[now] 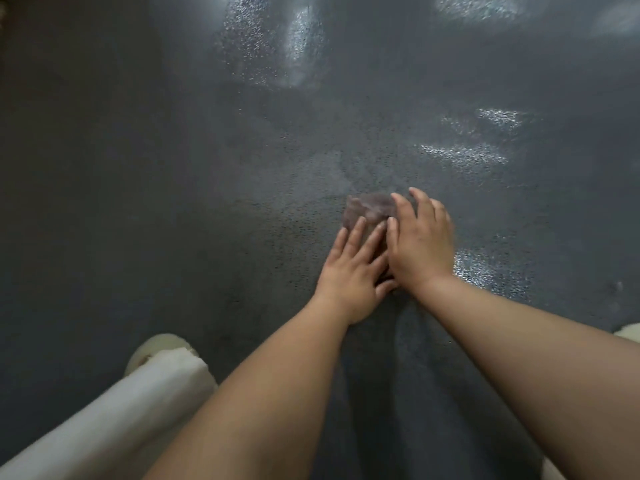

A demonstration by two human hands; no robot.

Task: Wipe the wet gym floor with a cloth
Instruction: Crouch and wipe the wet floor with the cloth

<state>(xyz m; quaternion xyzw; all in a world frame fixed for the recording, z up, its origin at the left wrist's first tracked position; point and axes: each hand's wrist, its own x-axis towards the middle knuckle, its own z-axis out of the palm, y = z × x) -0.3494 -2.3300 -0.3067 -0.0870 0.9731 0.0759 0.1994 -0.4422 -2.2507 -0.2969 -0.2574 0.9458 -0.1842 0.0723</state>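
A small dull brownish-grey cloth [369, 208] lies on the dark speckled gym floor [173, 174], a little right of centre. My left hand [349, 271] lies flat with straight fingers pressing on the cloth's near edge. Beside it, my right hand [417, 242] is spread flat over the cloth's right side, fingers extended, and looks slightly motion-blurred. Most of the cloth is hidden under both palms. Wet shiny patches [464, 154] glisten on the floor beyond and to the right of the hands.
My left leg in a pale trouser [114, 410] and a light shoe [156, 348] sit at the lower left. Another pale shoe edge [628, 332] shows at the right border. More wet sheen [277, 46] covers the far floor.
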